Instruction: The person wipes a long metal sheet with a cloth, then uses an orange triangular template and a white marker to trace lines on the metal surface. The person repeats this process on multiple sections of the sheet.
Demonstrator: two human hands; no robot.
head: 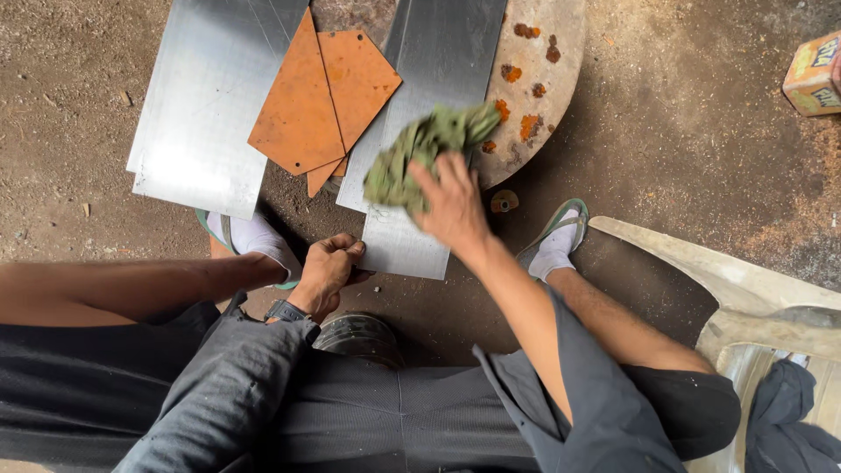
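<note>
Right hand (453, 203) closed around a wad of green rag (419, 153), grip bunching the cloth tight, fingers on top, pressing it down flat onto the long grey metal sheet (427, 96). Bit blurred, so clearly mid-rub. Rag sits just ahead of the knuckles, hanging off the fingertips and covering the middle of the sheet.

Left hand (328, 270) curled shut over the near corner of that same sheet, down and to the left of the rag grip. Looks like a pinning hold, probably to keep the strip from sliding under the wiping. Dark watch (286, 311) on that wrist.

Just left of the rag, two rust-orange plates (320, 96) overlapping, lying partly on the edge of the sheet. Further left, a second, wider grey sheet (206, 105), shinier, flat on the dirt floor (683, 123).

Right of the rag, a round pale slab (547, 70) with orange rust patches, tucked under the sheet's far edge. Probably propping it up a bit.

Feet in white socks and green sandals either side: left foot (250, 235) by the pinning hand, right foot (559, 241) off to the right. Further right, a worn pale plastic chair (745, 280) with dark cloth (788, 412) on it, and a small cardboard box (815, 74) way off in the corner.
</note>
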